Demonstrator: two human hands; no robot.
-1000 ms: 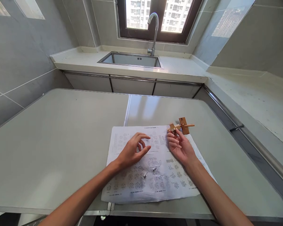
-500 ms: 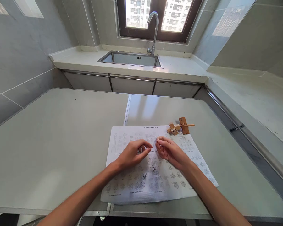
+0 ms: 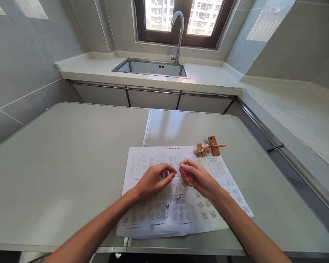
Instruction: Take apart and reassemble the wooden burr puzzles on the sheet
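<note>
Over a printed paper sheet (image 3: 142, 153), both hands face each other near its middle, a small gap between their fingertips. My left hand (image 3: 157, 179) is closed, thumb and index finger drawn together in a pinch. Whatever it may hold is too small to make out. Curled the same way, my right hand (image 3: 196, 175) has its thumb and fingers pressed together, and their contents cannot be made out either. Two small dark, silvery bits, one nearer (image 3: 168, 205) and one farther (image 3: 179, 197), lie on the sheet below the hands. Small line drawings and text cover the paper.
A wooden puzzle assembly (image 3: 202, 149) and a wooden piece with a crossing stick (image 3: 214, 146) rest at the sheet's far right corner. The pale folding table (image 3: 71, 164) has a seam down its middle. Beyond it are a counter, a sink (image 3: 150, 68) and a faucet (image 3: 180, 34).
My right hand has shifted slightly left, closer to my left hand. The left hand, the sheet and the wooden pieces stay nearly where they were.
</note>
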